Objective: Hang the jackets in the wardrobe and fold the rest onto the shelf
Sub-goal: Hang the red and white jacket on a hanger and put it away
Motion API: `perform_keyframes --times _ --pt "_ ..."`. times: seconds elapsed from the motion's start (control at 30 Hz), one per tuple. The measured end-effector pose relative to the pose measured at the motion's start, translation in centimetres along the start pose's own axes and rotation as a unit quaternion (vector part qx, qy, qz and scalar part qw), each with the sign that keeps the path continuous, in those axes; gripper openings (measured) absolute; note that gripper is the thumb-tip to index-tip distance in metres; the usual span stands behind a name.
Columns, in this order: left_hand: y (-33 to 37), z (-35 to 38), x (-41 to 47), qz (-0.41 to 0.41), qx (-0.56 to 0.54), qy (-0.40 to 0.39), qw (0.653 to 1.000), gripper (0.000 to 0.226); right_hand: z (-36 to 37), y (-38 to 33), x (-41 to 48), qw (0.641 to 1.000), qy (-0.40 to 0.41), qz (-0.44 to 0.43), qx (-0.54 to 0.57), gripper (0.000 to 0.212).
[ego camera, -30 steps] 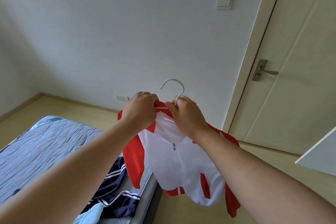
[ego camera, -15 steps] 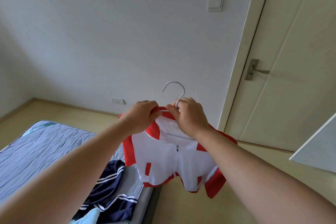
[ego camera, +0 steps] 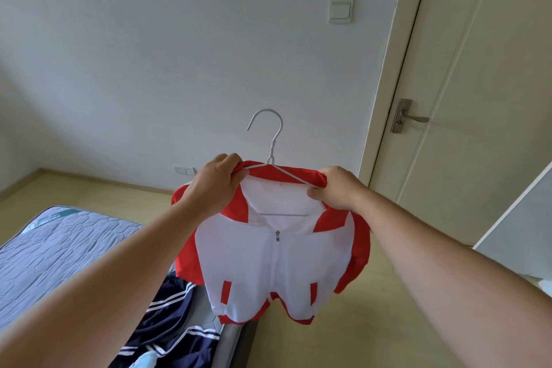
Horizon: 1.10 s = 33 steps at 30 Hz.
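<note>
While I watched, red-and-white jacket [ego camera: 274, 266] hung mid-air on hanger [ego camera: 271, 157], over bed's [ego camera: 74, 242] right edge. Left hand [ego camera: 218, 185] gripped left collar; right hand [ego camera: 337, 188] pinched right shoulder with hanger wire. I judged fabric light, limp, slippery; best carried by hanger neck under hook.

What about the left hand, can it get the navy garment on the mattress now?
Probably not yet: the left hand grips the jacket collar on the hanger. The navy garment lies uncovered below, so once freed, likely yes.

Smooth cloth jacket [ego camera: 268, 263], matt white hanger [ego camera: 270, 140], quilted mattress [ego camera: 59, 248]
</note>
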State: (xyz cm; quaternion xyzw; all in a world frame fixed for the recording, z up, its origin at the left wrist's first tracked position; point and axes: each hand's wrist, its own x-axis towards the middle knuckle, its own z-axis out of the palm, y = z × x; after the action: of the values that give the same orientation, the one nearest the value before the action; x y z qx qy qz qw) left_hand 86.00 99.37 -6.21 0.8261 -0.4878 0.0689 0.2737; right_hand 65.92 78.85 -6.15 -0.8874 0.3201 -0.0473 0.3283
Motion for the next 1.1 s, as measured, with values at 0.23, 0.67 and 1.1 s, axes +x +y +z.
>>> perform_keyframes --times 0.23,0.67,1.1 --pt "-0.1 0.5 0.2 -0.004 0.049 -0.075 0.996 0.034 -1.3 -1.3 -0.6 0.989 0.047 0.01 -0.138 0.024" --pt "-0.4 0.5 0.6 -0.085 -0.016 -0.013 0.996 0.041 -1.2 -3.9 -0.7 0.992 0.121 -0.043 -0.007 0.025" --pt "-3.3 -2.2 2.1 -0.052 -0.062 0.112 0.99 0.02 -1.3 2.4 0.3 0.995 0.051 0.018 0.09 0.016"
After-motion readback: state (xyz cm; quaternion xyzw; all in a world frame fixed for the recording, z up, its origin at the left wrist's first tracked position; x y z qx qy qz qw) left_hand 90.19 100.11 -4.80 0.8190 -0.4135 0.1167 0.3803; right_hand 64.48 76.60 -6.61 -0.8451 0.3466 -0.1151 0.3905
